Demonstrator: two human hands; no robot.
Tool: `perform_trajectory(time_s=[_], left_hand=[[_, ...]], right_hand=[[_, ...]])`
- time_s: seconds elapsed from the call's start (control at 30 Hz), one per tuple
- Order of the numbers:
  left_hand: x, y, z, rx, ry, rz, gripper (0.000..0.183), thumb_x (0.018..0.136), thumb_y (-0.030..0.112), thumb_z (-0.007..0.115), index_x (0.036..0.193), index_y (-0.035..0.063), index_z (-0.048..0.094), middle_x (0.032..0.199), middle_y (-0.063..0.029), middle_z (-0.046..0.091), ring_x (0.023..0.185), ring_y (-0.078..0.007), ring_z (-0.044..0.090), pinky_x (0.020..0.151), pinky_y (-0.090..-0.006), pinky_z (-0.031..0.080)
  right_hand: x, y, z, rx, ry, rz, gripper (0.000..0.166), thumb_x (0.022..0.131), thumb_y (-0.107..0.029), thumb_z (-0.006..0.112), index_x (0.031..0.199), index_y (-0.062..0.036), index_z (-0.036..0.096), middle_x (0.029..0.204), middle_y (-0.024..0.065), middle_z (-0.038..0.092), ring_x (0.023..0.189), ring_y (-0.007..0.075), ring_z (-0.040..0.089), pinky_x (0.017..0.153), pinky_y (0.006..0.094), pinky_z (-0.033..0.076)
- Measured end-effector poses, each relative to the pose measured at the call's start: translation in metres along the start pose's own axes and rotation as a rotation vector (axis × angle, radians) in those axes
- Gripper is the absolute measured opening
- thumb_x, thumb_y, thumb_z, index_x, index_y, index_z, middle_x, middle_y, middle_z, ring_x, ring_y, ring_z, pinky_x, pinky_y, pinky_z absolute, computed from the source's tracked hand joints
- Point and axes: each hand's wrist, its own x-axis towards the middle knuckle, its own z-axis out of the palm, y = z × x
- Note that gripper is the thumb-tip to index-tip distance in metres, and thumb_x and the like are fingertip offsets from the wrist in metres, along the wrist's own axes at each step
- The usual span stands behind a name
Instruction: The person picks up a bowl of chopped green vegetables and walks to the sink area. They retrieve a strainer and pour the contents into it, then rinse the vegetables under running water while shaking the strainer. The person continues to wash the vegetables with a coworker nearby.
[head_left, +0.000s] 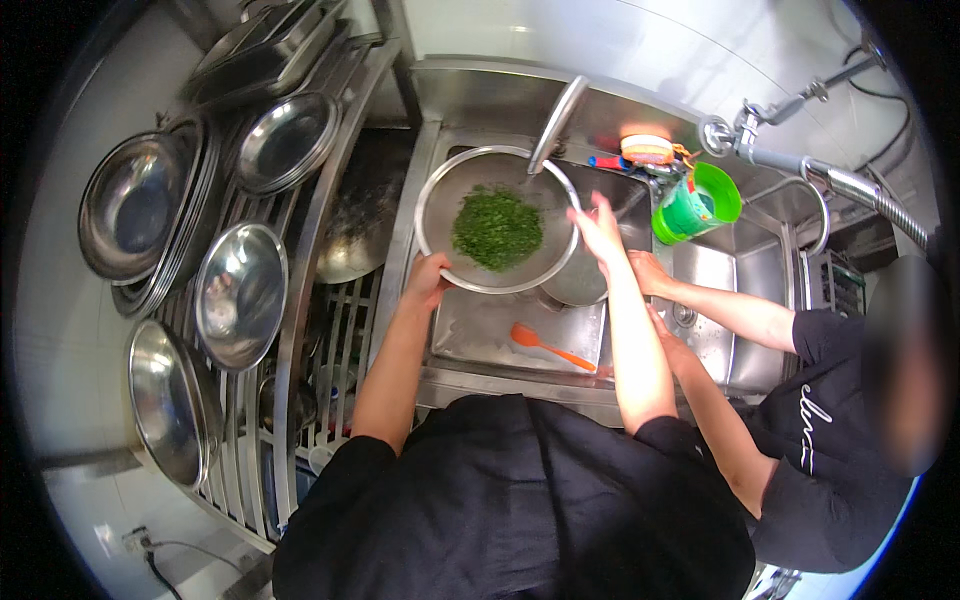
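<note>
My left hand grips the lower left rim of a large round metal bowl or strainer, its thumb over the edge. Finely chopped green herbs or leaves lie heaped in the middle of it. At its right rim is my right hand, slightly blurred, with thumb and fingers spread; whether it touches the rim is hard to tell. The vessel is above a stainless steel sink, and a faucet spout reaches over its far edge. Partly hidden below its right side is another round vessel.
An orange spatula or spoon lies on the sink's near ledge. A co-worker's hands are close to my right forearm. Beyond stand a green container and a scrub brush. Steel bowls fill the slatted rack at left.
</note>
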Motion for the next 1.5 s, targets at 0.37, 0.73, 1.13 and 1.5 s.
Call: perform_trajectory(time_s=[0.37,0.73,1.13,1.5], left_hand=[[-0.167,0.072,0.001,0.656,0.017,0.427,0.048,0.081,0.027,0.061,0.120,0.0025,0.049,0.093,-0.0108,0.062,0.074,-0.0145,0.058,0.065,-0.0283,0.047],[-0.439,0.171,-0.217,1.313,1.832,-0.182,0.047,0.069,0.034,0.065,0.104,0.0027,0.059,0.101,-0.0212,0.060,0.096,-0.0335,0.057,0.082,-0.0410,0.046],[-0.450,0.214,-0.245,1.183,1.872,-0.003,0.035,0.074,0.019,0.053,0.101,-0.0015,0.060,0.101,-0.0231,0.060,0.097,-0.0365,0.058,0.084,-0.0401,0.046],[-0.462,0.267,-0.140,1.177,2.007,0.704,0.041,0.076,0.018,0.050,0.112,-0.0017,0.051,0.106,-0.0261,0.057,0.101,-0.0384,0.055,0.086,-0.0410,0.043]], right_hand=[[-0.044,0.135,-0.015,0.643,-0.428,0.293,0.008,0.071,-0.010,0.060,0.076,-0.0080,0.055,0.082,0.0042,0.055,0.085,0.0238,0.053,0.071,0.0480,0.042],[-0.005,0.102,-0.097,-0.758,-0.574,-0.776,0.012,0.071,-0.008,0.062,0.067,0.0001,0.054,0.069,0.0154,0.056,0.070,0.0333,0.056,0.064,0.0426,0.044],[-0.008,0.103,-0.103,-0.748,-0.506,-0.856,0.017,0.073,-0.009,0.063,0.065,0.0015,0.053,0.066,0.0174,0.055,0.067,0.0360,0.054,0.062,0.0431,0.041],[-0.012,0.113,-0.115,-0.729,-0.470,-0.844,0.017,0.073,-0.012,0.064,0.064,-0.0009,0.054,0.066,0.0162,0.055,0.067,0.0344,0.055,0.061,0.0421,0.042]])
